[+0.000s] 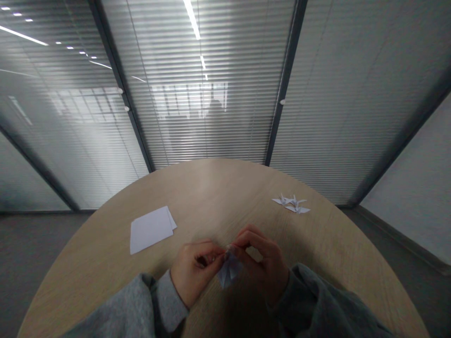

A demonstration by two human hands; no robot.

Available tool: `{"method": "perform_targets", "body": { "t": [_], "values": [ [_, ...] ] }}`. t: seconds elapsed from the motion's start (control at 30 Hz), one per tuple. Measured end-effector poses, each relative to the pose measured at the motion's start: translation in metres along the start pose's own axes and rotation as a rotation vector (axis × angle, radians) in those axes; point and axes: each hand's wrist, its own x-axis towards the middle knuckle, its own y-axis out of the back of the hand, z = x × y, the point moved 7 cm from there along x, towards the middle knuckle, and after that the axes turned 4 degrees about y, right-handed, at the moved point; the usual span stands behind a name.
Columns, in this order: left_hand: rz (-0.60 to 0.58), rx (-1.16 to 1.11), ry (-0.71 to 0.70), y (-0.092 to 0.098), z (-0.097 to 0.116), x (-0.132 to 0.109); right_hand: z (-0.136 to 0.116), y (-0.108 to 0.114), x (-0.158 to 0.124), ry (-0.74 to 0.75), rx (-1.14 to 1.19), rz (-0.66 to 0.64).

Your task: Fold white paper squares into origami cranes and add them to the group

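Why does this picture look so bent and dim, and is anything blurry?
In the head view, wide-angle distortion bows the glass partition and the wooden table; ceiling lights glare in streaks on the blinds; the left hand, right hand and folded paper look slightly soft, with shadow beneath them.

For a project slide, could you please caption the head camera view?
Left hand and right hand pinch folded white paper above a wooden table, near stacked paper sheets and origami cranes.

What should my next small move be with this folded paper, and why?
Probably firm the crease at the top of the folded paper with your right hand while your left hand steadies it: both pinch it there, and its lower end hangs free.
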Motion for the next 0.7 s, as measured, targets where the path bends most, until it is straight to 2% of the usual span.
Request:
{"method": "perform_targets", "body": {
  "t": [0.2, 0.33, 0.7],
  "values": [
    [0.057, -0.019, -0.011, 0.0052, 0.002, 0.0003, 0.001, 0.0017, 0.0005, -0.006, -0.028, 0.01],
    [0.089, -0.008, -0.016, 0.0064, 0.0, -0.0005, -0.001, -0.0002, -0.0005, 0.047, -0.103, -0.014],
    [0.102, -0.009, -0.006, 0.01, 0.0069, -0.0012, -0.0062, 0.0033, 0.0012, 0.065, -0.14, 0.011]
  ]
}}
